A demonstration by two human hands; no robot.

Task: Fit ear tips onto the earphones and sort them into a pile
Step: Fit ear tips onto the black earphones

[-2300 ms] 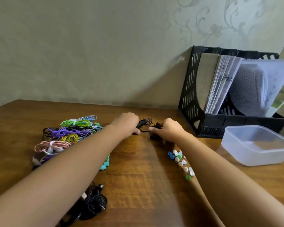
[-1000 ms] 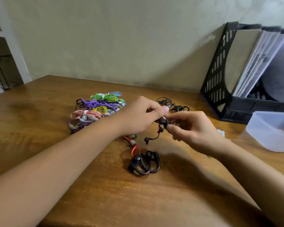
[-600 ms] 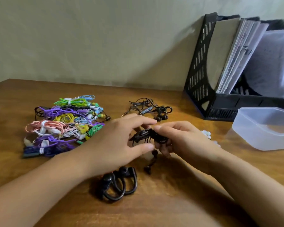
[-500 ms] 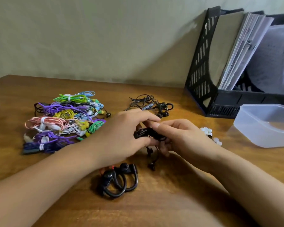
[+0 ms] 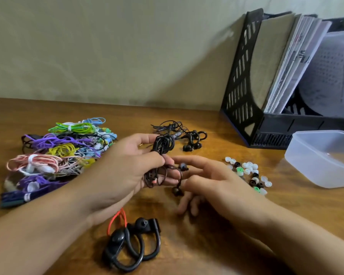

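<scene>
Earhooks come first: a black ear-hook headset [image 5: 130,245] with a red cord lies nearest on the wooden table [image 5: 216,255], untouched. Just beyond it, the left hand [image 5: 123,175] grips a coiled black earphone bundle [image 5: 162,147] between thumb and fingers, lifted off the table, with two earbuds [image 5: 184,167] dangling from short leads toward the right. The right hand [image 5: 213,183] sits just beside them with its fingers spread and relaxed, holding nothing; one fingertip is near the upper bud, but contact cannot be told. To the right, loose ear tips [image 5: 248,173] in white, black and green lie scattered, near a translucent plastic tub [image 5: 326,157]. To the left sits the sorted pile of coloured earphones [image 5: 58,153]. Farther back lies another black tangle [image 5: 181,135], then a black file rack [image 5: 250,92] against the wall.

The buds hang free, so they could swing away as a tip is pressed on. The coil could slacken in the grip and snag, and a fumbled tip could roll among the mixed colours.
</scene>
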